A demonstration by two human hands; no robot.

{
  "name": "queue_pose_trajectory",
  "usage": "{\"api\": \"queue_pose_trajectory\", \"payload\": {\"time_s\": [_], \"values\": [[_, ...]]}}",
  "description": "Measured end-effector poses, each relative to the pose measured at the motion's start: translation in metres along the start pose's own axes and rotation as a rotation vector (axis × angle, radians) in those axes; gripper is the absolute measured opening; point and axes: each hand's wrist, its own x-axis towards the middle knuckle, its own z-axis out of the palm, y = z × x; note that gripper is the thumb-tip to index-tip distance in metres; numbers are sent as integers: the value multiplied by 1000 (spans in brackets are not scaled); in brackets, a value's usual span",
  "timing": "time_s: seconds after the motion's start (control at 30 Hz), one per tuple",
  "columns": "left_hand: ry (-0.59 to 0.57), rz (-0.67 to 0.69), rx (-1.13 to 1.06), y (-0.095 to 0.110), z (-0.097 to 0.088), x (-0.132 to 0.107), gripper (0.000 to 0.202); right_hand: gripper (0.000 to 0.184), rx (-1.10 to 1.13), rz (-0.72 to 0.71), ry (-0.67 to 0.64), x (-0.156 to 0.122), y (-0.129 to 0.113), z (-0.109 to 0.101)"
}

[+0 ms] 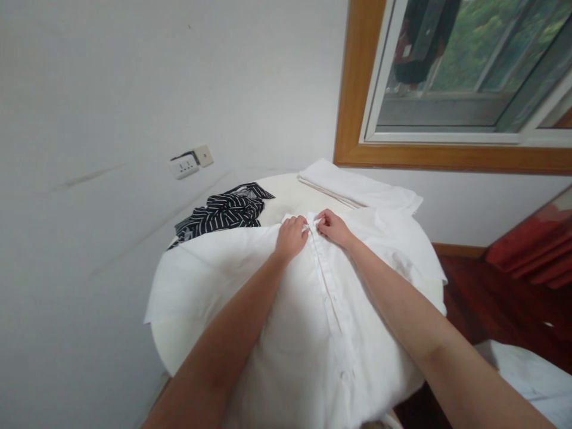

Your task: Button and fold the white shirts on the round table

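A white button-up shirt (286, 322) lies spread over a round white table (281, 185), its sleeves out to both sides and its collar toward the wall. The button placket runs down the middle, with a slit showing between its two edges. At the collar, my left hand (292, 237) has its fingers closed on the left edge of the shirt's neck. My right hand (333, 227) pinches the shirt on the other side of the placket, just below the collar. The fingertips hide the exact spot each hand grips.
A crumpled black-and-white striped cloth (223, 211) lies at the table's back left. Folded white fabric (357, 185) sits at the back right. Behind are a wall with a socket (184, 166) and a wood-framed window (357, 156). More pale cloth (531, 375) shows at lower right.
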Motion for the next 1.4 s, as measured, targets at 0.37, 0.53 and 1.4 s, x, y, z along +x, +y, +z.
{"api": "queue_pose_trajectory", "payload": {"time_s": [0.37, 0.53, 1.4], "values": [[0, -4, 16, 3, -3, -1, 12, 17, -368, -35, -10, -4, -13, -1], [-2, 1, -20, 0, 0, 0, 18, 25, -543, -50, -40, -6, -23, 4], [-32, 43, 30, 4, -1, 1, 24, 14, -502, -51, 89, -14, -18, 9]]}}
